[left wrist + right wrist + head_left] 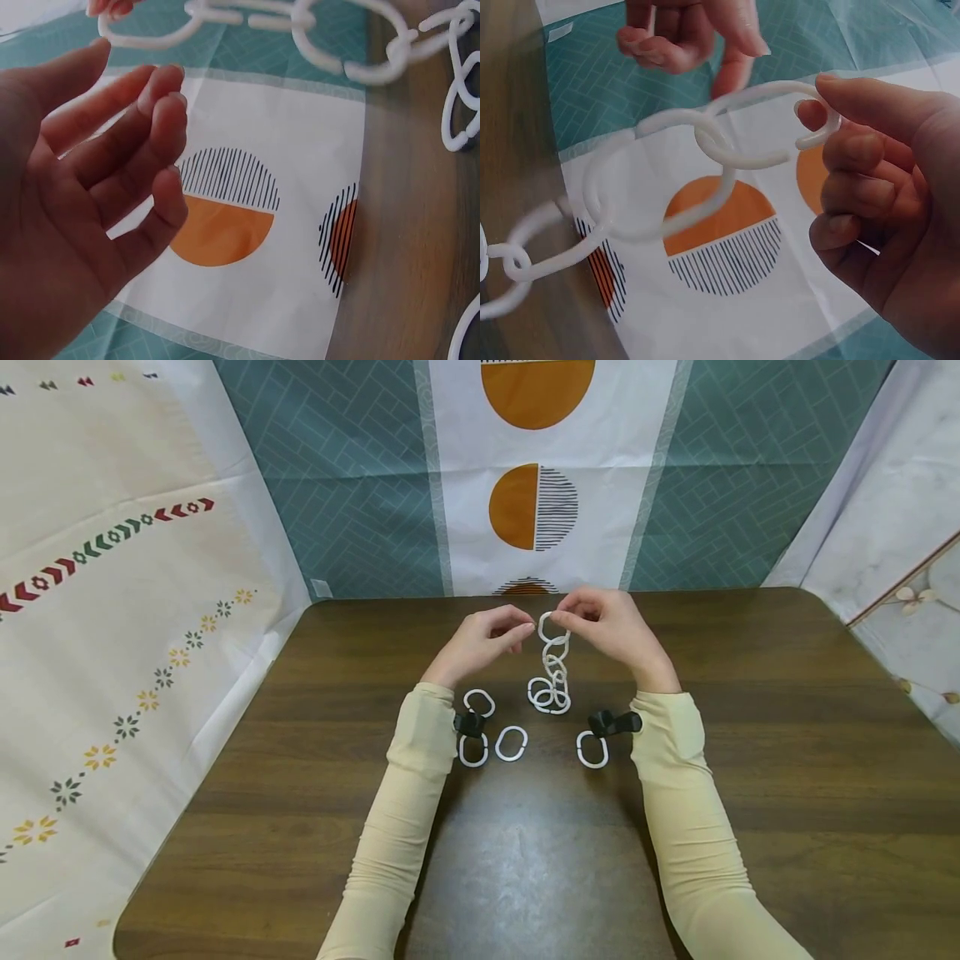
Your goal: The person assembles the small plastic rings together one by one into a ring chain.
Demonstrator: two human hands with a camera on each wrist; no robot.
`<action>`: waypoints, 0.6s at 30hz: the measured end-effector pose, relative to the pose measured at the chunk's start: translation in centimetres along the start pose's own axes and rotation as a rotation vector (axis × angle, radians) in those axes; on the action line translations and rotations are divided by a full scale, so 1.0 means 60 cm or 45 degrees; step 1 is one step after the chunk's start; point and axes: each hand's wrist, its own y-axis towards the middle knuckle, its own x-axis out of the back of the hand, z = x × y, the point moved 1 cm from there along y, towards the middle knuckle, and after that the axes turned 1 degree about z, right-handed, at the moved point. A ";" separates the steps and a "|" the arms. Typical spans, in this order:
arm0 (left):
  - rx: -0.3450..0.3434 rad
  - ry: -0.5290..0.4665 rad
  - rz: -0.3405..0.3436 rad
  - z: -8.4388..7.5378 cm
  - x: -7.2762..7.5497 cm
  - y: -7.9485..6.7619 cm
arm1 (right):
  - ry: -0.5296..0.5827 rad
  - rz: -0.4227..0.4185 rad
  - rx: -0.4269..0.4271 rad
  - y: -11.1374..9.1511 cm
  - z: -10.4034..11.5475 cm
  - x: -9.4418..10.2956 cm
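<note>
My right hand pinches the end link of a white plastic chain between thumb and index finger. This end link has a small gap in its side. From it the chain hangs down, its lower links heaped on the table. My left hand is just left of the end link, with fingers loosely bent and the thumb apart from them. Its thumb tip lies right by the link's edge in the left wrist view, and nothing is gripped between its fingers.
Loose white links lie on the brown wooden table: one in the middle, two by the left wrist, and another beneath the right wrist's black camera mount. Patterned cloth hangs behind the table's far edge.
</note>
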 end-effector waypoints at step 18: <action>-0.021 0.023 -0.181 -0.004 0.016 -0.006 | -0.057 0.247 0.118 0.002 0.028 -0.030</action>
